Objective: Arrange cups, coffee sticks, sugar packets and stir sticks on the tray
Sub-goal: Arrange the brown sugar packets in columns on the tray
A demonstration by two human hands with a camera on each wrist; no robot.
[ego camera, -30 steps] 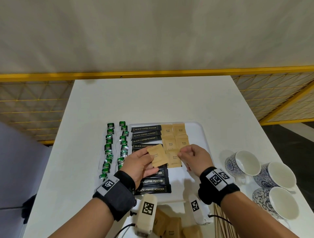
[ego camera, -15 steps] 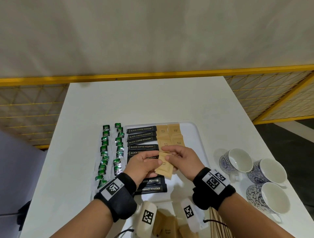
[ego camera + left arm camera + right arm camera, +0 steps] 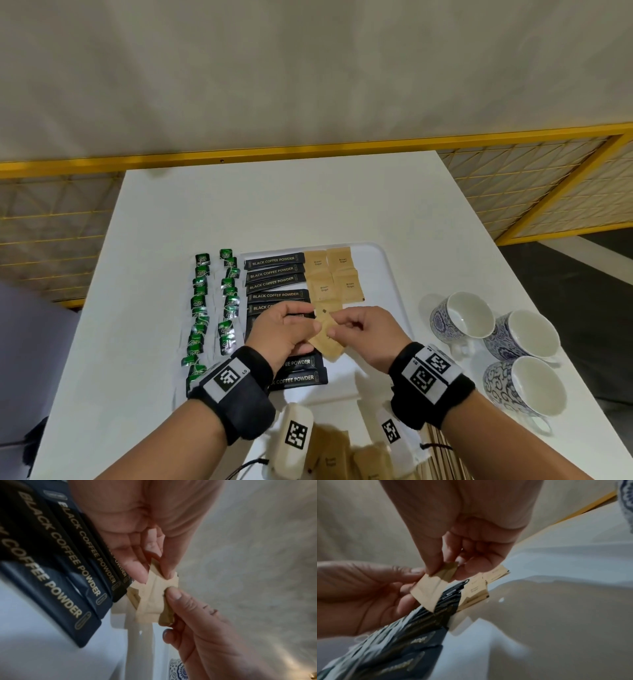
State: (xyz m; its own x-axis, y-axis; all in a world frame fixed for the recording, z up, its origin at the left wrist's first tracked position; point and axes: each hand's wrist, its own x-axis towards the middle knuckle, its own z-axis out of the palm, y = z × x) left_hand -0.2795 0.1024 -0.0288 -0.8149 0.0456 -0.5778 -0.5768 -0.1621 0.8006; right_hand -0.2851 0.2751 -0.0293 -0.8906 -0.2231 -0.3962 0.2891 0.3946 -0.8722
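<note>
Change: since a second earlier, the hands had closed together, and the packet (image 3: 326, 337) held by the left alone was now gripped by both.
Left hand (image 3: 282, 330): fingers curled, pinching the packet's near edge.
Right hand (image 3: 364, 330): thumb and fingertips clamped on the packet's far corner.
Packet: tan, held between the hands, above the tray (image 3: 383, 294).
Sticks (image 3: 274, 270): black, beneath and beyond the left hand.
Cups (image 3: 460, 320): right of the right hand, off the tray.

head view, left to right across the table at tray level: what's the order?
Green sachets → black coffee sticks → brown sugar packets → bare tray → blue patterned cups.
</note>
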